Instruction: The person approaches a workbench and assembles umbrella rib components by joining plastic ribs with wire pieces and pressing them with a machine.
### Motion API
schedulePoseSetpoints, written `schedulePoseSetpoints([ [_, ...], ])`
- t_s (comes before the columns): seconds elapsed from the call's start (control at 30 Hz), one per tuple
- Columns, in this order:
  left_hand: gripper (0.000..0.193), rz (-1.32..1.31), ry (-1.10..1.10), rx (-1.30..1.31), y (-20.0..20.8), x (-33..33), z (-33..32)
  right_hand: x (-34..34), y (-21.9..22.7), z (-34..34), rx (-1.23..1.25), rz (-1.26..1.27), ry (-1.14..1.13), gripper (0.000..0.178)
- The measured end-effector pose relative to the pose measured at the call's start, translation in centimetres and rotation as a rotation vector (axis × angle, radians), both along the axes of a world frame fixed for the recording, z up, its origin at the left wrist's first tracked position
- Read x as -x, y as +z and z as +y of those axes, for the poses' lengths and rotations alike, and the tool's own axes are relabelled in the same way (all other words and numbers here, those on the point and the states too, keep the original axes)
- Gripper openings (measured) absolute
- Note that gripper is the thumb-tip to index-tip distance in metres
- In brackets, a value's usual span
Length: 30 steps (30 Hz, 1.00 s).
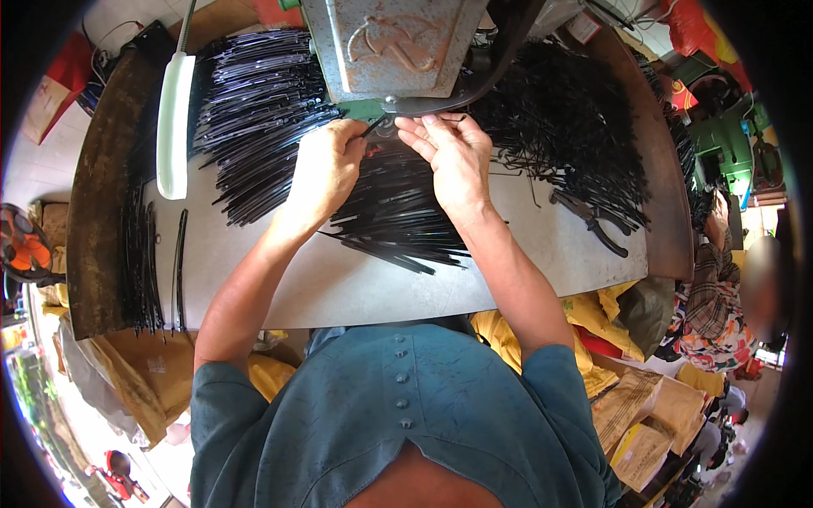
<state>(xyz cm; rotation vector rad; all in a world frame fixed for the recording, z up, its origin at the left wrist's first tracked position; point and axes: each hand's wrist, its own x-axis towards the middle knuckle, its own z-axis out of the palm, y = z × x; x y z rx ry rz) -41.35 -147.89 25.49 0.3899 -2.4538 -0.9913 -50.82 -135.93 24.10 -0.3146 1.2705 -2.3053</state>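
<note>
Hands [329, 172] [460, 168] by machine [394, 46], left seemingly pinching strip [372, 128]

The person wears a short-sleeved teal top [330, 415] with buttons [402, 378].

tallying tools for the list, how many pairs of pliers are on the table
1: the pliers lie on the right part of the table, by the near edge of the right-hand heap of black strips. More could be hidden under the strips.
</note>
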Motion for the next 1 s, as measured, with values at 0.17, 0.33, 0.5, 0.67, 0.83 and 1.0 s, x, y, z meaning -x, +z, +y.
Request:
schedulePoseSetpoints([
  [0.17, 0.015, 0.087, 0.024, 0.320, -0.6, -0.2, 0.1, -0.4, 0.0, -0.3, -0.042, 0.009, -0.009, 0.009],
  [0.33, 0.012, -0.008, 0.073, 0.640, -0.4, -0.3, 0.9, -0.1, 0.1, 0.0, -0.029, -0.051, 0.004, 0.008],
  [0.5, 0.011, 0.031, -0.006, -0.548, 0.2, -0.1, 0.7, 0.0, 0.9, 0.9, -0.058, -0.232, 0.184, 0.012],
  [0.67, 0.009, 0.059, -0.005, -1.415, 1.0, -1.1, 3.1, -0.4, 3.0, 3.7, -0.308, -0.061, 0.176, 0.009],
  [0.83, 0.012, -0.085, -0.248, -1.326, 1.3, -2.6, 5.5, -2.6, 3.4, 4.1, -0.292, -0.023, 0.262, 0.010],
  [1.0, 0.009, -0.021, -0.057, 0.422, 0.1, -4.0, -0.4, -1.4, 3.4, 5.2, -0.398, 0.017, 0.298, 0.010],
])
